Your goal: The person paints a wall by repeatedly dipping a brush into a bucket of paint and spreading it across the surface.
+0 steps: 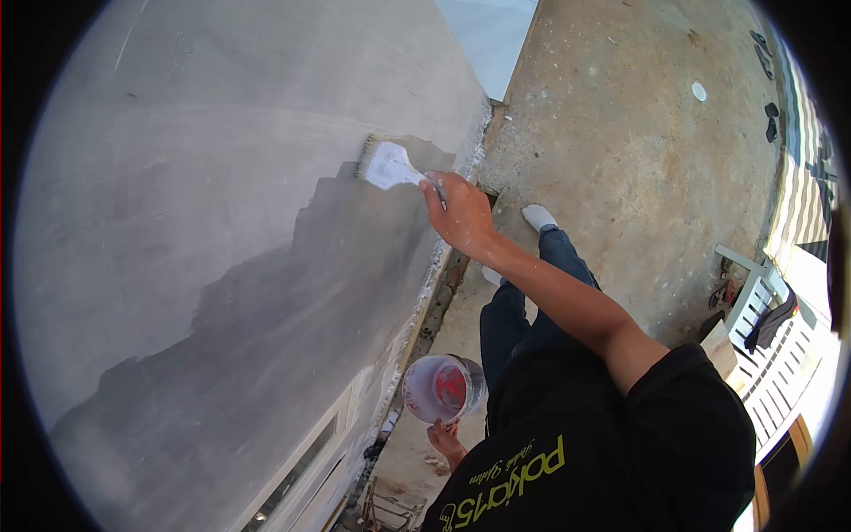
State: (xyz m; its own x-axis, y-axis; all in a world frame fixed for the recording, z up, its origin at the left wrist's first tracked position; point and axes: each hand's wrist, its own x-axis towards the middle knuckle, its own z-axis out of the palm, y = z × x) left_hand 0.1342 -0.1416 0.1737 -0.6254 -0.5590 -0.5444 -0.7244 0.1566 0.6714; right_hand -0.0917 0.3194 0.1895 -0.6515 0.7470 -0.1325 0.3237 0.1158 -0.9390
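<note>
As your right hand (pixel 458 211) clamps round the handle of the brush (pixel 387 167), the bristles meet the wall (pixel 151 222) on the border of a dark, wet-looking patch (pixel 266 301). Looks like the coating step, partly done! Your left hand (pixel 446 441) grips the rim of the bucket (pixel 418 403), beside the wall, red showing inside. Next move probably calls for an even stroke over the pale stretch, then a reload of the brush. What a surface: smooth and grey, ragged along the wall's bottom edge. Alongside the wall runs stained concrete floor (pixel 612 195), and across it from the wall stands a slatted seat (pixel 782 377)
</note>
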